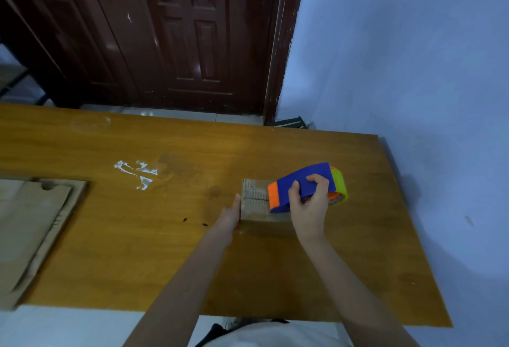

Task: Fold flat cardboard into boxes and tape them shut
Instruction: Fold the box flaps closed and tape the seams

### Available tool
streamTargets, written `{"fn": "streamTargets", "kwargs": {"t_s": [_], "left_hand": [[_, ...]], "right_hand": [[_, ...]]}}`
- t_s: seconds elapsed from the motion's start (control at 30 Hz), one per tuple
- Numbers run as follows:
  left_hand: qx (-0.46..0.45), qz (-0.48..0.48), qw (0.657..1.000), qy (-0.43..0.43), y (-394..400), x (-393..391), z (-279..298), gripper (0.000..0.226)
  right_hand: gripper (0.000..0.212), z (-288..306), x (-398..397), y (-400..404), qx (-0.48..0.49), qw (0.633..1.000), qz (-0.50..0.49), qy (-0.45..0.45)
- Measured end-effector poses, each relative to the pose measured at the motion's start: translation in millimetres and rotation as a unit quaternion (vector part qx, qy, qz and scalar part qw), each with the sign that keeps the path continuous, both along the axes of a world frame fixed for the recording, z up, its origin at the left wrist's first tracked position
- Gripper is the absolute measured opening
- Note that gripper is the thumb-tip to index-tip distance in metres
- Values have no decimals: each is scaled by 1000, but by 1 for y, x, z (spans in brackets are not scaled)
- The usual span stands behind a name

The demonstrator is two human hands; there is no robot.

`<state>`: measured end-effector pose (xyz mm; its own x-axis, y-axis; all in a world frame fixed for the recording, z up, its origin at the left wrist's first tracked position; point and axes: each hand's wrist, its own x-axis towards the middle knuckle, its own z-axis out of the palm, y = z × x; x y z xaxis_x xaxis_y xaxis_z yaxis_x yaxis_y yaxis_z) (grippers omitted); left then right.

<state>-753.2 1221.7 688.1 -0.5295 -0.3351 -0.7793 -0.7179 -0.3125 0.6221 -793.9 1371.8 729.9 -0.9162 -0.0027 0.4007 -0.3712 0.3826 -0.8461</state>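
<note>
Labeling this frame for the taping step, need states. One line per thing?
box: folded up, top flaps closed, standing on the table
tape dispenser: held over the box top
right hand: grips the tape dispenser
left hand: fingers straight, against the box's left side
flat cardboard: unfolded, stacked at table's left
door: closed

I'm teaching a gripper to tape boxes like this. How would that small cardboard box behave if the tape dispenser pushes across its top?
The small cardboard box looks light, so it would probably slide on the smooth wooden table; that may be why the left hand presses flat against its side. Its top flaps would likely flex under the tape dispenser, which the right hand grips.
</note>
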Motion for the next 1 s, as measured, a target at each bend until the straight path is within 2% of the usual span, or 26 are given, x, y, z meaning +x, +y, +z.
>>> {"fn": "streamTargets", "kwargs": {"t_s": [0.03, 0.07, 0.1, 0.13, 0.17, 0.2, 0.27, 0.33, 0.53, 0.63, 0.73, 0.83, 0.93, 1.0], "left_hand": [[-20, 14, 1000, 6, 3, -1, 2, 53], [-78, 23, 996, 26, 7, -1, 5, 42], [-178, 25, 982, 64, 10, 1, 7, 33], [-306, 8, 945, 117, 13, 3, 9, 30], [-416, -30, 891, 179, 18, 6, 12, 33], [-489, -83, 838, 229, 23, 7, 13, 40], [-571, -204, 752, 258, 32, 8, 4, 59], [-593, -287, 715, 234, 35, 12, -7, 71], [-644, -343, 658, 186, 32, 14, -4, 70], [-651, -404, 617, 180, 33, 16, 5, 86], [-639, -450, 597, 181, 36, 17, 5, 93], [-647, -437, 606, 152, 36, 17, -1, 87], [-630, -435, 623, 160, 38, 15, 0, 86], [-633, -433, 622, 158, 39, 14, 0, 87]], "right_hand": [[25, 0, 0, 0, 1, 1000, 0, 0], [25, 0, 0, 0, 4, 1000, -2, -1], [25, 1, 1, 0, 5, 1000, -4, -2], [25, 1, 2, -1, 4, 1000, -3, -2], [25, 3, 2, -1, 5, 1000, -2, 1], [24, 4, 2, -1, 8, 1000, -3, 7], [20, 3, 1, -1, 21, 1000, -8, 20], [19, 1, 0, -2, 27, 999, -12, 23], [23, 3, 0, 1, 16, 1000, -12, 13], [25, 6, 2, 1, -3, 1000, -10, -11], [28, 8, 3, 0, -6, 1000, -10, -22], [42, 8, 2, 4, -16, 998, 14, -65], [58, 2, 3, 10, -24, 995, 36, -90], [55, 2, 4, 12, -11, 996, 24, -84]]}}
